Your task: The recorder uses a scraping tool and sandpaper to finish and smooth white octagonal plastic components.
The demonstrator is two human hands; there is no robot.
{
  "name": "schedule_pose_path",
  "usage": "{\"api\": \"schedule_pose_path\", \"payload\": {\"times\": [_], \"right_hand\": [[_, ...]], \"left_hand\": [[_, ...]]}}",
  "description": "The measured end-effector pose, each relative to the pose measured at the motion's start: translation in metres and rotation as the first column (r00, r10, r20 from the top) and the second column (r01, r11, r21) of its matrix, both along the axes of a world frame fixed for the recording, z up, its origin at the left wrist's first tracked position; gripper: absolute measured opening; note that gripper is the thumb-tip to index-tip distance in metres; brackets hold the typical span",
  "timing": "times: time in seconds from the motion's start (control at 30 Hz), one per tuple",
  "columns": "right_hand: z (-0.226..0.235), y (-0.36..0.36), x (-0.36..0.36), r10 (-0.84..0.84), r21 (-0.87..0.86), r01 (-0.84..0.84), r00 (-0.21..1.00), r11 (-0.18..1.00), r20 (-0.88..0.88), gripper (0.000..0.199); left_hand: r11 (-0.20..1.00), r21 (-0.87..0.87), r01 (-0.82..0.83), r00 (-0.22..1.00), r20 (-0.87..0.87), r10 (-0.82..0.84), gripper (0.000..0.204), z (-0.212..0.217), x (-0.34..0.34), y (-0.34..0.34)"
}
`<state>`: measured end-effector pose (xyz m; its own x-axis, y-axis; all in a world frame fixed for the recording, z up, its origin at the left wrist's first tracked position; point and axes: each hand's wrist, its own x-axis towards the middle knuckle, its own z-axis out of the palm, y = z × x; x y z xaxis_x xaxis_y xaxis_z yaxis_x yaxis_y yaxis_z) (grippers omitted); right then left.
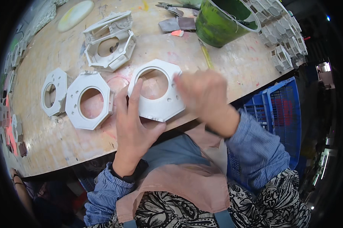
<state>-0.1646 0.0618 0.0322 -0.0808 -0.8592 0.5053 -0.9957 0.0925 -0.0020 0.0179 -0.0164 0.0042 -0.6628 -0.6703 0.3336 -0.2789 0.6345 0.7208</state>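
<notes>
A white octagonal frame (160, 106) with a large round opening and small holes is tilted up near the table's front edge. My left hand (131, 127) grips its left side, with fingers at the rim of the opening and the thumb by the lower edge. At its right edge is my right hand (205, 91), smeared by motion and closed like a fist; whatever it may hold is hidden. To the left rest a similar white octagonal frame (74, 108) and a smaller-looking one (58, 91). Behind them stands a white hollow housing (124, 59), its inner side showing.
A green-stained bucket (213, 26) stands at the back, beside grey abrasive-looking squares (169, 26) and pliers (171, 5). A yellow stick (206, 57) lies before it. Many white parts (279, 34) are piled at right, above a blue crate (289, 125). Another person's arm (22, 190) shows lower left.
</notes>
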Motion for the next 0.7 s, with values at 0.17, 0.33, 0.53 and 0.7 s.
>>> {"api": "schedule_pose_path", "payload": {"times": [0.17, 0.33, 0.53, 0.7], "right_hand": [[0.008, 0.01, 0.022, 0.106, -0.05, -0.094, 0.931, 0.994, 0.35, 0.027], [-0.003, -0.004, 0.013, -0.103, -0.058, 0.103, 0.995, 0.993, 0.006, 0.029], [0.001, 0.011, 0.036, -0.061, -0.017, 0.068, 0.957, 0.998, 0.283, 0.033], [0.001, 0.003, 0.046, -0.125, -0.049, 0.131, 0.985, 0.99, 0.123, 0.03]], "left_hand": [[1.0, -0.008, -0.023, 0.998, 0.055, 0.023, 0.086, -0.002, 0.002, 0.002], [1.0, -0.027, -0.011, 0.999, 0.035, 0.012, 0.081, -0.001, 0.001, 0.004], [0.999, -0.007, -0.036, 0.999, 0.041, 0.037, 0.077, -0.002, 0.002, 0.002], [1.0, -0.021, -0.016, 0.999, 0.029, 0.017, 0.077, -0.002, 0.002, 0.004]]}}
